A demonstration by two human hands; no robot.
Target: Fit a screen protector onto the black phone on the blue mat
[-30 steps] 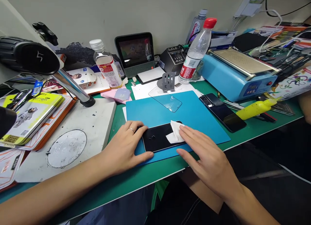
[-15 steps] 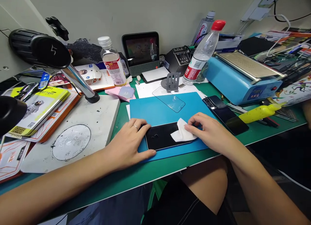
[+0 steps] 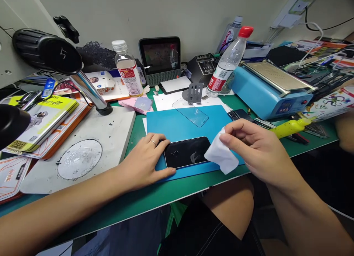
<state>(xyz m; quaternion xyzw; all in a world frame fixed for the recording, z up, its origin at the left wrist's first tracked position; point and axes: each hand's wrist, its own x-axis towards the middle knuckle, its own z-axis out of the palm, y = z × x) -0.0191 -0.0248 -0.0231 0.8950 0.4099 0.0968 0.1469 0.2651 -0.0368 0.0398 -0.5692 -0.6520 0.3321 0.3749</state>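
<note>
A black smartphone (image 3: 188,152) lies screen up on the blue mat (image 3: 166,119), with small marks near its left end. Around that left end my left hand (image 3: 148,156) is closed, its thumb at the near side and its fingers at the far corner. Pinched between the thumb and fingers of my right hand (image 3: 254,147) is a white wipe (image 3: 222,156). The wipe hangs raised over the phone's right end; I cannot tell whether its edge touches the glass. Beyond the phone, a clear glass screen protector (image 3: 193,114) rests partly on the mat.
A second dark phone (image 3: 239,115) lies behind my right hand, beside a yellow squeeze bottle (image 3: 290,127). A blue heating-plate machine (image 3: 257,90) stands at right. Two bottles, a tablet-like display (image 3: 160,58) and a small phone stand (image 3: 195,93) are at the back. A lamp-like arm (image 3: 91,93) rises at left.
My right hand has lifted the wipe off the phone's screen, toward me and to the right, uncovering the screen's right part. My left hand stays at the phone's left end.
</note>
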